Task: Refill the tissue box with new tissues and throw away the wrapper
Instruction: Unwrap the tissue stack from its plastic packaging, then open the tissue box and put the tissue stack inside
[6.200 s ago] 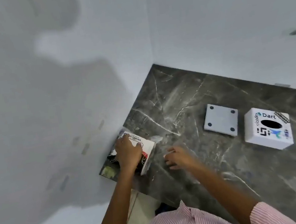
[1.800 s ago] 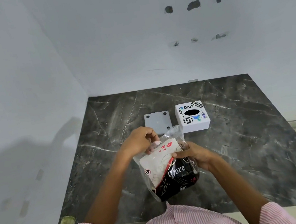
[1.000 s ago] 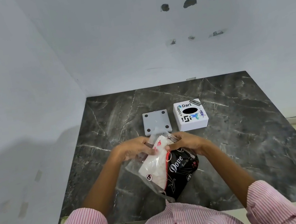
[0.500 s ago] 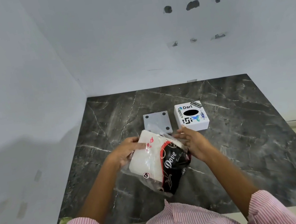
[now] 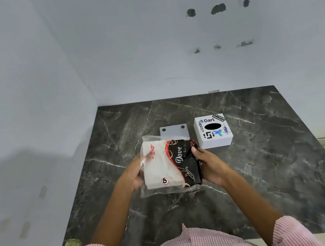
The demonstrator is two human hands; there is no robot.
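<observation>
I hold a pack of tissues [image 5: 163,164] in a clear plastic wrapper printed black, red and white with "Dove", flat above the middle of the dark marble counter [image 5: 270,170]. My left hand [image 5: 132,174] grips its left side and my right hand [image 5: 207,162] grips its black right end. The white cube tissue box [image 5: 213,131], with stickers and a dark oval slot on top, stands just beyond my right hand. Its grey base plate [image 5: 174,132] lies left of the box, partly hidden behind the pack.
White walls close the counter at the back and left. A small greenish sticker [image 5: 71,245] sits on the front left corner. The counter's front edge runs just above my striped sleeves.
The pack came from the counter's left corner to the middle. Over the last second my hands turned it from tilted to flat and shifted to grip its two sides.
</observation>
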